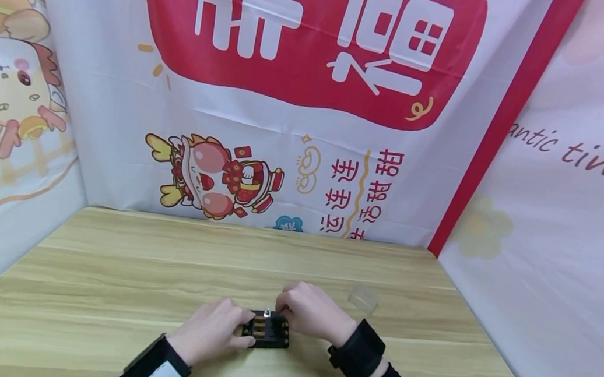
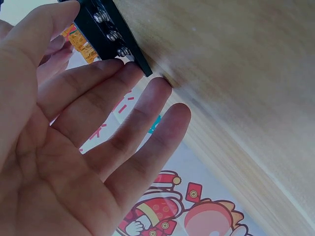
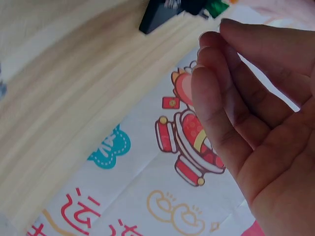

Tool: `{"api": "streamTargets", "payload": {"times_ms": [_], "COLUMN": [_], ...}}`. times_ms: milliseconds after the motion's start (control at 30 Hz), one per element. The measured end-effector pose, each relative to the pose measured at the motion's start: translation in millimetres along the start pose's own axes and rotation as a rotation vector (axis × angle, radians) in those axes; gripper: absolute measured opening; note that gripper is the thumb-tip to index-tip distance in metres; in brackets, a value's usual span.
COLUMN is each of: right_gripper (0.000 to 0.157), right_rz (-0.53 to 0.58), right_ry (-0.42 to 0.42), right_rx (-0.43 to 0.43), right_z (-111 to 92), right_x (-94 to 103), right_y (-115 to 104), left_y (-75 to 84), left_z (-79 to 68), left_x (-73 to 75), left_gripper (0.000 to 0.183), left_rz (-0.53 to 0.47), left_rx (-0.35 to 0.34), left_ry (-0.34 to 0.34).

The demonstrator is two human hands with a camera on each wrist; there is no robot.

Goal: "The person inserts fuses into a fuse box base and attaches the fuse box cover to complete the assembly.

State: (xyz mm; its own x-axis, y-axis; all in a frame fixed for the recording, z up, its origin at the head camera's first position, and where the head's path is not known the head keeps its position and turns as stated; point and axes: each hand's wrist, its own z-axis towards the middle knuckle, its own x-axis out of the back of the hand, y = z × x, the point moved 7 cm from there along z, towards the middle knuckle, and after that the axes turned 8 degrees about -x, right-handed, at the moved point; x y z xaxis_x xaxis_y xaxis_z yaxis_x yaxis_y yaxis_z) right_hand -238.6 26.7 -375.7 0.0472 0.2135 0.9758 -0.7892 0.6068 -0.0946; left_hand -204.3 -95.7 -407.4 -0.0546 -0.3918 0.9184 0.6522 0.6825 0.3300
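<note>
Left hand: the left hand (image 1: 213, 329) comes in from the lower left, back upward, reaching forward and inward to the left end of the black case (image 1: 275, 330).
Left fingers: gripping; the thumb lies at the near edge of the case and the forefinger at the far edge, pinching it between them. In the left wrist view the two outermost fingers stretch out loosely, apart from each other, beyond the case's edge.
Left forearm: slants up from the bottom edge, with a black wrist strap (image 1: 144, 370) round it.
Right hand: the right hand (image 1: 314, 313) arches over the case's far right corner, knuckles up, wrist further right and nearer the wearer.
Right fingers: curled inward, with thumb and forefinger tips drawn close together in the right wrist view; whether anything is pinched there I cannot tell.
Right forearm: slants in from the lower right, black-sleeved, with a black wristband (image 1: 357, 353) above the sleeve.
Black case: at the near middle of the wooden surface (image 1: 143, 271), between the two hands, its long side running left to right.
Case details: orange-brown strips (image 1: 259, 327) near the left end, a small silvery piece (image 1: 267, 313) at the far edge, and metal coils (image 2: 113, 35) in the left wrist view; a green piece (image 3: 216, 9) shows near the right thumb.
Clear container: the clear container (image 1: 363, 298) lies on the surface beyond the right wrist, apart from the case.
Backdrop: printed cloth (image 1: 113, 111) rises behind the surface.
</note>
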Motion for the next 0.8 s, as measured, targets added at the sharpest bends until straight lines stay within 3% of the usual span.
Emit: {"api": "streamTargets", "payload": {"times_ms": [367,800], "right_gripper": [0.006,0.005], "right_rz": [-0.018,-0.001], "right_ry": [0.004,0.011], "right_rx": [-0.058,-0.038], "right_z": [-1.2,-1.0], "right_x": [9.9,10.7], "right_y": [10.9,10.2], "left_y": [2.1,0.3], "left_z": [0.2,0.5], "left_x": [1.4,0.0], "left_gripper": [0.020,0.020], "left_rz": [-0.008,-0.007], "left_rx": [-0.003,0.008], "left_ry": [0.010,-0.001]}}
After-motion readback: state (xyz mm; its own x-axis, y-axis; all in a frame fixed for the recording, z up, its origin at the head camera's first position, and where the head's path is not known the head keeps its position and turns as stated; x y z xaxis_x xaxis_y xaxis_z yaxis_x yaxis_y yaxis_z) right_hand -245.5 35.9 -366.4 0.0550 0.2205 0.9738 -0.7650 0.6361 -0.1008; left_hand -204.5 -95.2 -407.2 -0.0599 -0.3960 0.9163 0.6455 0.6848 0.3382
